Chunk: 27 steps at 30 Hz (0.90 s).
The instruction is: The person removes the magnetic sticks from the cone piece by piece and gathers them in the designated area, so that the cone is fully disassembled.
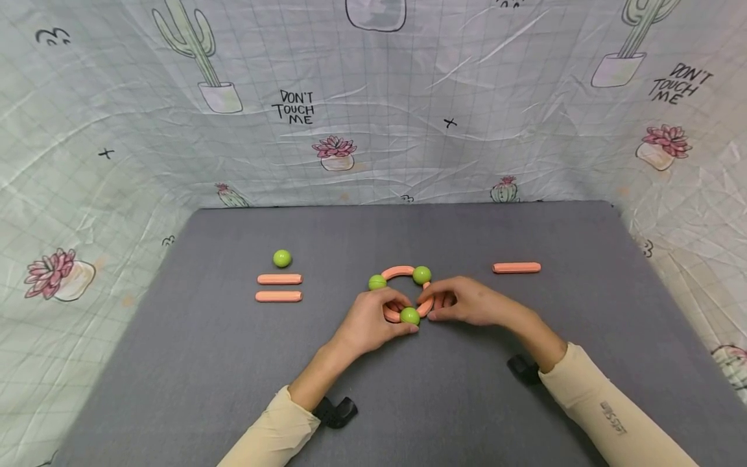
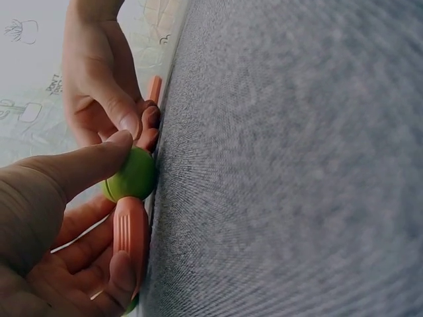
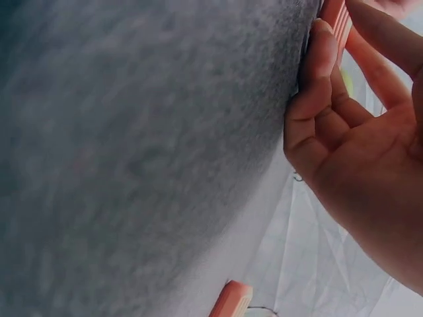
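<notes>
A ring of curved orange rods (image 1: 399,270) joined by green balls lies on the grey table between the two hands. My left hand (image 1: 373,319) grips its near left part: the thumb presses the near green ball (image 1: 410,316), and the fingers lie around the curved rod (image 2: 130,228) beside that ball. On the ring's right side, my right hand (image 1: 473,300) pinches another curved rod (image 3: 336,20) between thumb and fingers. Two more green balls, one at the far left (image 1: 377,282) and one at the far right (image 1: 422,275), sit on the ring untouched.
Left of the ring lie a loose green ball (image 1: 283,258) and two straight orange rods (image 1: 279,279). One more straight orange rod (image 1: 517,267) lies to the right. A printed cloth (image 1: 397,162) hangs behind the table (image 1: 192,363) and along its sides.
</notes>
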### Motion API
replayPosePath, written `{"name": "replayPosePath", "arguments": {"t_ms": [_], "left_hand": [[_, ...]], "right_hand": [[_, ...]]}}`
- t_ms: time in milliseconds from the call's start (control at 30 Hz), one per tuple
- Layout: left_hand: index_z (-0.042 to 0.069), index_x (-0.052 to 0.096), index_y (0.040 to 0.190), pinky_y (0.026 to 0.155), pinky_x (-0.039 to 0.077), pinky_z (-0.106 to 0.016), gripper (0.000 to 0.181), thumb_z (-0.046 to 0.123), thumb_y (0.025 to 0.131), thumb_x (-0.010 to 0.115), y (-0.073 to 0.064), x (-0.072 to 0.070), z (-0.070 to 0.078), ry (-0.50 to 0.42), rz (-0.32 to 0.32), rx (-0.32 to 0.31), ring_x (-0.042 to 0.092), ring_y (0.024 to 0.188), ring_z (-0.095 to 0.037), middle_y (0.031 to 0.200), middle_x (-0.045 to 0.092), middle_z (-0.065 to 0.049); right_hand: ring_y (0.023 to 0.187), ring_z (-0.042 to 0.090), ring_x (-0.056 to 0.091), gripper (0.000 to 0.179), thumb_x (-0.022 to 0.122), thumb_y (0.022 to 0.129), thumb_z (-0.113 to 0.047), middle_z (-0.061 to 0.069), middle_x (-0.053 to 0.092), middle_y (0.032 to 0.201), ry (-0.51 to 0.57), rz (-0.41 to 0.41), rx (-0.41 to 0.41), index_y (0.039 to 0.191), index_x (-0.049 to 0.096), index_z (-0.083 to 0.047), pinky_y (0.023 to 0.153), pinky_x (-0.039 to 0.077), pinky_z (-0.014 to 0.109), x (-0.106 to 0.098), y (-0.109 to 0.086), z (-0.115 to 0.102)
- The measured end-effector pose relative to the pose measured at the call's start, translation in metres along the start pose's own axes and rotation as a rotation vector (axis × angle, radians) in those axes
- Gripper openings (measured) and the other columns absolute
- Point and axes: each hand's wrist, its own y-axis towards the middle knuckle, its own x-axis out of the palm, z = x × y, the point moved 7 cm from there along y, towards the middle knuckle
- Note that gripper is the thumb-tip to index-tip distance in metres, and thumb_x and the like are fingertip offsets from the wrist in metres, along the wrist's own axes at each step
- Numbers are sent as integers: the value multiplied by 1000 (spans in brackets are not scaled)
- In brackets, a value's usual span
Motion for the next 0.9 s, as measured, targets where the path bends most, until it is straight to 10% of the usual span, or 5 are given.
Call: {"name": "replayPosePath", "arguments": {"t_ms": [900], "left_hand": [[16,77,105,80,56,-22,29,20,81,92,-2,-5,-4,69,-55,22,69,85,-8,100,75,2]], "right_hand": [[69,8,56,24,81,91,-19,-1,65,81,-45,-11,40,115,77,-13,63,48,24,4,2,0]]}}
